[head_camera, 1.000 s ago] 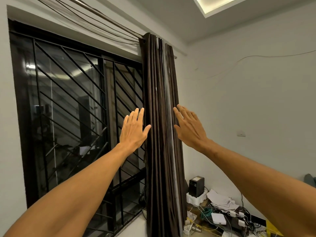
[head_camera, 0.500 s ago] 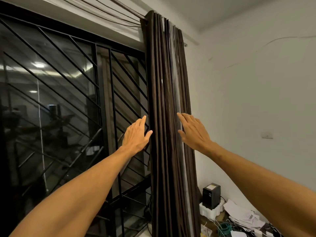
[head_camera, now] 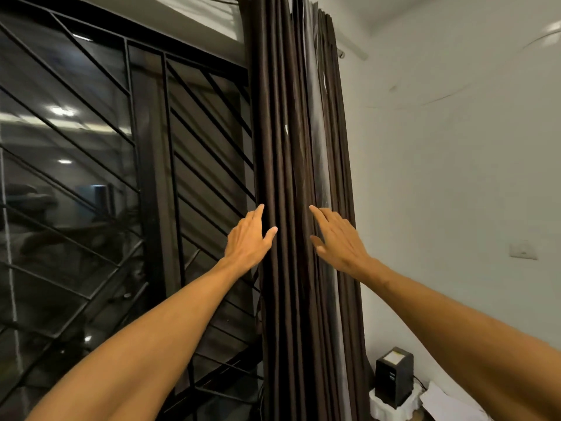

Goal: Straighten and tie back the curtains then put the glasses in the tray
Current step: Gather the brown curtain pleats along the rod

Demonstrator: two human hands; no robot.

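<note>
A barred window [head_camera: 121, 177] is seen at the left, its glass dark. Beside it the left hand [head_camera: 247, 241] is held flat against the left edge of the curtain [head_camera: 291, 132], fingers straight and thumb laid on the folds; nothing is gripped. The curtain is gathered into a narrow bunch of brown pleats, hung between window and wall [head_camera: 455, 177]. The right hand [head_camera: 341, 241] is spread open on its right side, fingertips touching the fabric. Low at the right, a black box [head_camera: 394, 375] is stood on white foam [head_camera: 379, 405], with papers [head_camera: 449, 402] beside it.
</note>
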